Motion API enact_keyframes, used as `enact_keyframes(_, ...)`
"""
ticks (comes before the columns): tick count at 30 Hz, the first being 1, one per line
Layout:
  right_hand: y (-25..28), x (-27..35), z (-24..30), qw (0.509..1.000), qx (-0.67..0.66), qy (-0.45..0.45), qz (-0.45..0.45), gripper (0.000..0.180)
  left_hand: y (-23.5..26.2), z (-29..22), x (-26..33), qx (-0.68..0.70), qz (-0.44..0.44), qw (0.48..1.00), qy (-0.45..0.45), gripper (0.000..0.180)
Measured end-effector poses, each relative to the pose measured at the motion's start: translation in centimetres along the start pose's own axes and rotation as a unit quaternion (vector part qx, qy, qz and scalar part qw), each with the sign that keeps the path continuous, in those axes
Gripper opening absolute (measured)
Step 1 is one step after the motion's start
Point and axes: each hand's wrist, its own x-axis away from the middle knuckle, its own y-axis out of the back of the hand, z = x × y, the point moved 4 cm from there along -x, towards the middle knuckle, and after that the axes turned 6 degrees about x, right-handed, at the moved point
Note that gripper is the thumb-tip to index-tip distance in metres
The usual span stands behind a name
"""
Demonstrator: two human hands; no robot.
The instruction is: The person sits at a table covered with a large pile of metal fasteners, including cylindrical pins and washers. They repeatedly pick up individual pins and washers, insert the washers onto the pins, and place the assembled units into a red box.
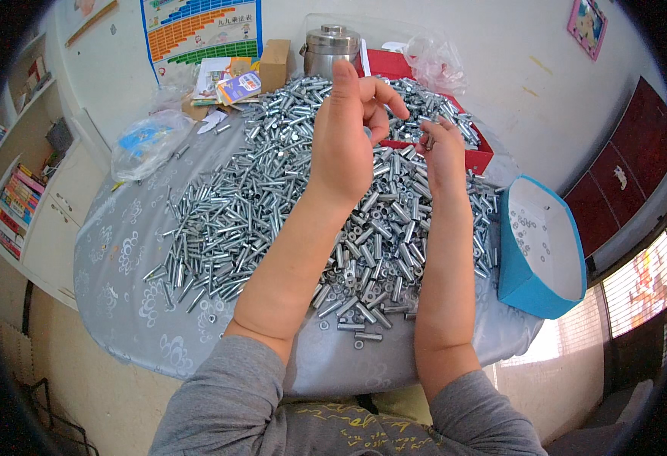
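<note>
A big heap of silver metal sleeves and bolts point(257, 190) covers a round table with a grey patterned cloth point(120, 266). My left hand point(348, 129) is raised above the heap, fingers curled as if pinching a small part that I cannot make out. My right hand point(441, 152) hovers over the heap beside a red box point(476, 158), fingertips closed on a small metal piece point(427, 141). Loose washers and nuts point(360, 342) lie near the table's front edge.
A blue-and-white cardboard box point(538, 251) with a few washers stands at the right edge. At the back are a steel pot point(332, 47), a brown carton point(275, 64), booklets point(227, 80) and plastic bags point(147, 140). A bookshelf point(14, 197) stands left.
</note>
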Motion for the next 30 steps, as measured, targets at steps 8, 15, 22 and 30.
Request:
enact_keyframes(8, -0.4, -0.1, -0.3, 0.972, 0.217, 0.049, 0.077, 0.018, 0.1, 0.2, -0.1, -0.016, 0.015, 1.0, 0.001, 0.078)
enact_keyframes(15, -0.4, 0.0, -1.6, 0.962, -0.113, -0.175, 0.177, 0.02, 0.1, 0.0, -0.1, 0.005, -0.004, 1.0, 0.004, 0.076)
enact_keyframes(22, -0.9, -0.1, -1.9, 0.971, -0.137, -0.158, 0.114, 0.031, 0.1, -0.1, 0.0, 0.011, -0.002, 1.0, 0.007, 0.076)
enact_keyframes(30, -1.0, 0.2, -2.0, 0.977, 0.098, -0.107, 0.158, 0.034, 0.3, 0.0, 0.0, 0.007, -0.004, 1.0, 0.004, 0.076)
